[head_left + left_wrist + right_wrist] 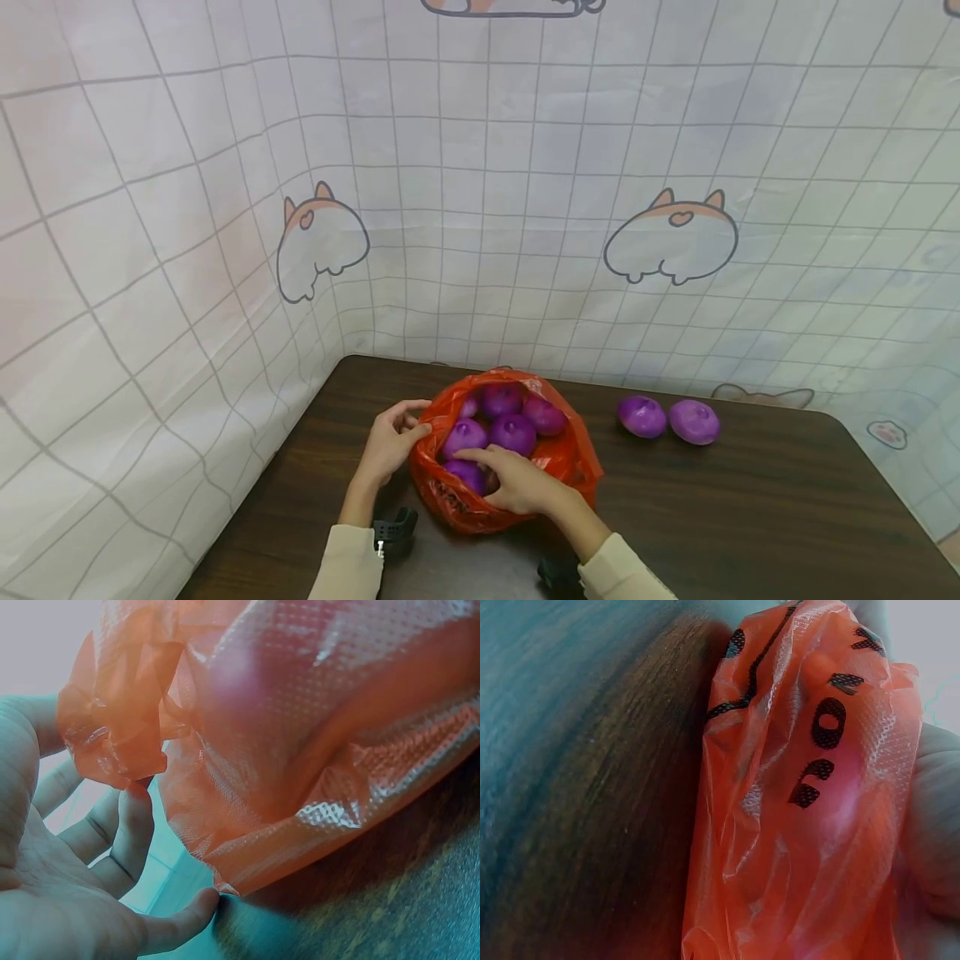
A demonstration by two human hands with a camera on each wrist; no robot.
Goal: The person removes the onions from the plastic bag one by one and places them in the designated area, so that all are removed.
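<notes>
A red plastic bag (480, 521) stands with its mouth spread wide on the table, holding several round purple onions (513, 433) with small nubs on top. At the bag's left rim, my left hand (390, 442) holds the thin plastic; in the left wrist view its bent fingers and thumb (187, 911) meet the bag's edge. My right hand (521, 482) reaches over the near rim into the bag, index finger and thumb around a purple onion (463, 473). The right wrist view shows mostly the bag's printed outer side (802, 825), with part of the hand (937, 817) at the right.
Two more purple onions (642, 416) sit side by side on the dark wooden table (750, 500), right of the bag. A white gridded cloth (510, 208) with cartoon animals hangs behind and along the left side. Dark straps circle both wrists.
</notes>
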